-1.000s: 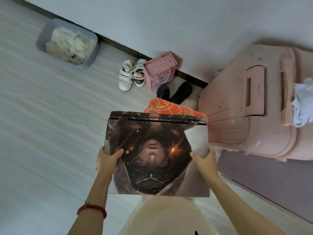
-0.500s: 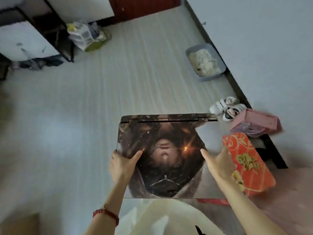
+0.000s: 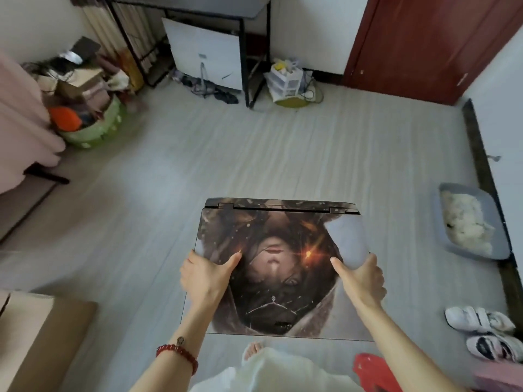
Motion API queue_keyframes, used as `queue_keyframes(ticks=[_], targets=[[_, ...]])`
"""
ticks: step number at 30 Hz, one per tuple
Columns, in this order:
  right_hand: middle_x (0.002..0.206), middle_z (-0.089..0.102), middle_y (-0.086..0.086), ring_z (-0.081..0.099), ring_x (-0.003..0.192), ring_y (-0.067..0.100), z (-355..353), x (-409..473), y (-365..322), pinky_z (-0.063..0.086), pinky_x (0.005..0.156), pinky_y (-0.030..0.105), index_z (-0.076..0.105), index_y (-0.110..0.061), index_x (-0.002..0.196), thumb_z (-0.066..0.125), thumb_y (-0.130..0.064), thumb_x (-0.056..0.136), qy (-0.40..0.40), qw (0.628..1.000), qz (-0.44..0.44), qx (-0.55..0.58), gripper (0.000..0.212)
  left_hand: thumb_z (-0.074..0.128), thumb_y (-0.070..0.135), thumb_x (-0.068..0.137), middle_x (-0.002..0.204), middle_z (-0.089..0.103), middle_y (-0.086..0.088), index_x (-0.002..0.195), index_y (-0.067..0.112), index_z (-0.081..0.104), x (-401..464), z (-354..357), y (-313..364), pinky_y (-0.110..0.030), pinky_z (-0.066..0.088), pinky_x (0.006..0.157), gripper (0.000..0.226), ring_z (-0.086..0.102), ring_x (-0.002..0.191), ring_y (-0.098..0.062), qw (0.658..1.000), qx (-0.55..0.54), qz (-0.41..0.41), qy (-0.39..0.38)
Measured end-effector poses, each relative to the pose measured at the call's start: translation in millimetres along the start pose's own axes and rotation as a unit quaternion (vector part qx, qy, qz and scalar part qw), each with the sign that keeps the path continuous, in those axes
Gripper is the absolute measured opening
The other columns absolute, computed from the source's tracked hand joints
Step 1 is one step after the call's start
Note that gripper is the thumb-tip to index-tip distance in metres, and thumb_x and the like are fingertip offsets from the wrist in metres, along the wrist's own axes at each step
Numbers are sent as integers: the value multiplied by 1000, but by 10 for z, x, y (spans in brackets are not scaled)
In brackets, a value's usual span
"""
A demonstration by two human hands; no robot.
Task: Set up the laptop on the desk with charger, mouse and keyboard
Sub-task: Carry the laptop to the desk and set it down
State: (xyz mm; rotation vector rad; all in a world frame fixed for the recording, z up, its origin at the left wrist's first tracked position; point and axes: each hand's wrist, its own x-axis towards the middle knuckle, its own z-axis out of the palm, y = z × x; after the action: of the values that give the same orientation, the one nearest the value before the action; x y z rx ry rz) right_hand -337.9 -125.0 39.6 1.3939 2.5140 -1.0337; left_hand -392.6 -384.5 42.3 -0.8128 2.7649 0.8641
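I carry the closed laptop (image 3: 278, 267) flat at waist height, lid up, its printed skin facing me upside down and the hinge edge away from me. My left hand (image 3: 205, 278) grips the near-left edge, thumb on top and fingers curled under; my right hand (image 3: 360, 281) holds the opposite edge the same way. Each grip is closed on the machine, with no spare finger free. Ahead of the grip, across the pale wood floor (image 3: 254, 154), stands the black-framed counter (image 3: 198, 7) where I judge the laptop is to land; a white panel (image 3: 205, 52) leans beneath it beside a small drawer unit (image 3: 285, 80) trailing cables. Right of my right hand lie a grey tray (image 3: 475, 222) and white shoes (image 3: 481, 329); a cardboard box (image 3: 42, 335) sits left of my left hand. No charger, mouse or keyboard is identifiable. The risks I see: thumbs sliding on the smooth skin, the far edge dipping, or a foot catching floor clutter near the counter.
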Motion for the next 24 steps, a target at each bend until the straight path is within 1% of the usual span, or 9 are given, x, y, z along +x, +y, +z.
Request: queue_keyframes(ticks=[3, 4, 6, 9, 15, 18, 21, 24], targets=[[133, 45, 23, 42, 121, 41, 305, 208, -709, 34, 98, 52, 32, -4, 132, 70, -48, 72, -9, 999, -33, -12, 84, 71, 68, 55, 117, 55, -20, 115, -1, 45, 632, -201, 121, -48, 43, 92, 95, 50, 110, -38, 999, -12, -22, 29], [133, 44, 23, 41, 121, 41, 344, 218, -857, 34, 97, 52, 31, -4, 132, 70, -48, 72, -13, 999, -42, -14, 84, 71, 68, 55, 116, 55, -21, 114, -2, 45, 728, -248, 163, -48, 43, 91, 95, 50, 109, -39, 999, -16, -27, 34], [134, 42, 23, 40, 122, 41, 530, 467, -1333, 34, 97, 52, 29, -4, 133, 69, -50, 73, -13, 997, -76, -20, 85, 72, 67, 55, 115, 55, -21, 111, -2, 45, 1192, -287, 305, -48, 43, 90, 93, 51, 108, -39, 997, -34, -33, 53], [136, 41, 22, 40, 123, 40, 698, 782, -1893, 35, 96, 51, 27, -4, 134, 67, -52, 74, -16, 993, -107, -42, 87, 72, 67, 56, 116, 55, -23, 111, -2, 46, 1685, -325, 543, -49, 43, 91, 93, 50, 109, -41, 996, -39, -46, 63], [138, 40, 22, 40, 124, 38, 1140, 2016, -3565, 35, 97, 50, 24, -4, 136, 63, -55, 76, -24, 986, -160, -41, 89, 71, 69, 54, 112, 56, -23, 108, -3, 47, 3302, -320, 1597, -50, 43, 87, 93, 51, 106, -41, 991, -64, -56, 100], [136, 41, 22, 41, 122, 38, 1278, 2465, -4380, 36, 96, 48, 23, -4, 137, 62, -56, 77, -20, 979, -191, -61, 88, 71, 68, 55, 112, 56, -24, 107, -3, 47, 3954, -423, 2075, -52, 42, 88, 92, 51, 106, -43, 988, -71, -70, 117], [138, 39, 22, 38, 124, 39, 1430, 2810, -5214, 34, 97, 47, 19, -4, 140, 60, -55, 78, -27, 973, -219, -67, 90, 71, 68, 56, 115, 55, -25, 111, -2, 46, 4613, -597, 2445, -55, 41, 91, 92, 50, 108, -43, 983, -83, -92, 135], [137, 40, 22, 40, 122, 37, 1664, 3069, -6008, 36, 95, 46, 13, -11, 144, 57, -56, 80, -32, 963, -258, -72, 90, 69, 68, 58, 120, 53, -25, 118, 2, 41, 5280, -765, 2727, -57, 39, 93, 93, 48, 111, -43, 981, -85, -85, 151]])
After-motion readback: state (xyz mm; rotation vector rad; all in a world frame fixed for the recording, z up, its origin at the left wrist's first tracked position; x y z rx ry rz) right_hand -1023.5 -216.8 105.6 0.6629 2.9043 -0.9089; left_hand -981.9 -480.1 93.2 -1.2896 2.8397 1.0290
